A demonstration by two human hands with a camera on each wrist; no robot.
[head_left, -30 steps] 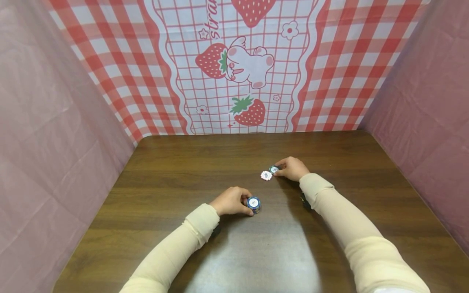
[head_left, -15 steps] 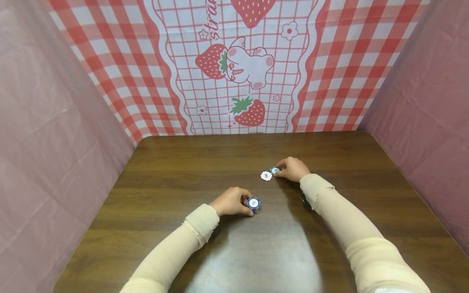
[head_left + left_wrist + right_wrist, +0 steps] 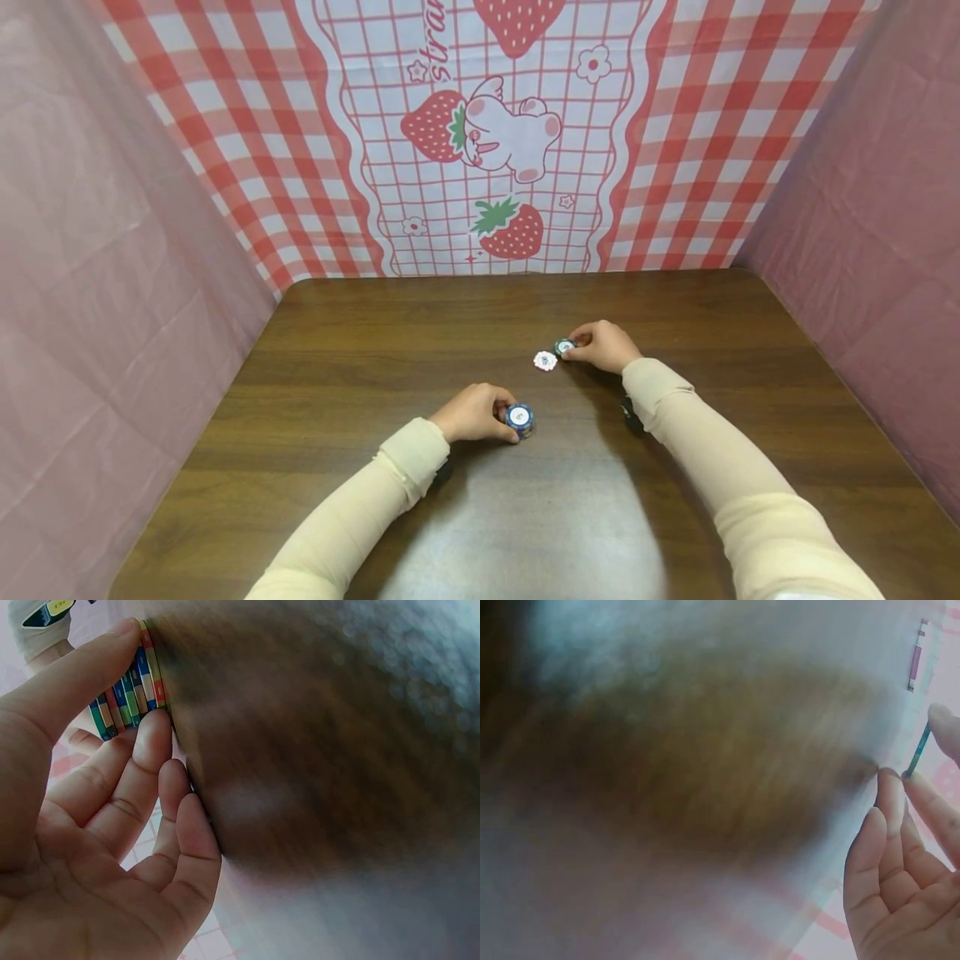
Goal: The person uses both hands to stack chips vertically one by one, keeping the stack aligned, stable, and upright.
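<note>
My left hand (image 3: 474, 412) grips a short stack of poker chips (image 3: 519, 419) by its sides, thumb on the near side. A blue chip with a white centre tops it. In the left wrist view the stack's edges (image 3: 127, 696) show green, blue, red and yellow bands between thumb and fingers. Farther back and to the right, my right hand (image 3: 606, 344) pinches a green poker chip (image 3: 566, 347). Its thin edge (image 3: 920, 748) is seen between thumb and finger in the right wrist view. A white poker chip (image 3: 545, 360) lies flat just left of the green one.
Both hands work over a brown wooden table (image 3: 360, 350). A red-and-white checked cloth (image 3: 675, 167) with strawberries hangs behind its far edge. Pink cloth walls (image 3: 112, 250) stand on both sides. A light glare lies on the table's near middle.
The right hand has shifted slightly to the right with the green poker chip, a little away from the white one. The left hand and its stack have stayed still.
</note>
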